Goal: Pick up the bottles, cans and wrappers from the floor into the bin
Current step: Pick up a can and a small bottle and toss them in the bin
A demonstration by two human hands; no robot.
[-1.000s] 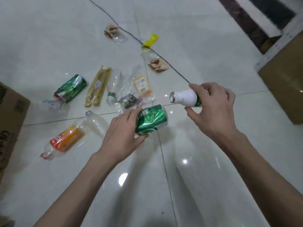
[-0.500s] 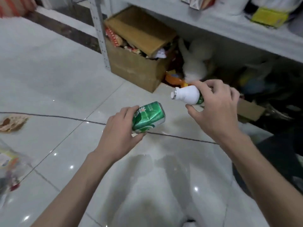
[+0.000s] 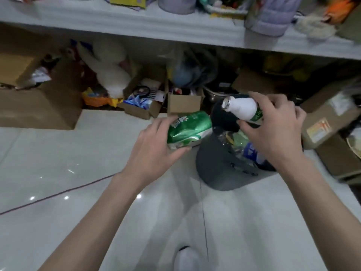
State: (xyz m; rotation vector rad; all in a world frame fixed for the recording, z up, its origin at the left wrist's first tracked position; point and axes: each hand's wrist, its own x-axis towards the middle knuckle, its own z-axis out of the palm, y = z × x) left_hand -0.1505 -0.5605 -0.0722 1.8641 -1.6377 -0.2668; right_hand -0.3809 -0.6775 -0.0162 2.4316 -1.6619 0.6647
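Note:
My left hand grips a dented green can, held on its side just left of the bin's rim. In my right hand is a small white bottle with a green label, tilted with its open neck pointing left, above the bin. The dark grey round bin stands on the floor below both hands. It holds crumpled clear plastic and a blue-labelled item. Much of its opening is hidden by my right hand.
Cardboard boxes and clutter line the floor under a white shelf behind the bin. More boxes sit to the bin's right. Glossy white floor tiles stretch to the left. My white shoe shows at the bottom.
The view has swung from the littered floor to the shelf and bin. Both hands carried the can and the bottle along and now hover at the bin.

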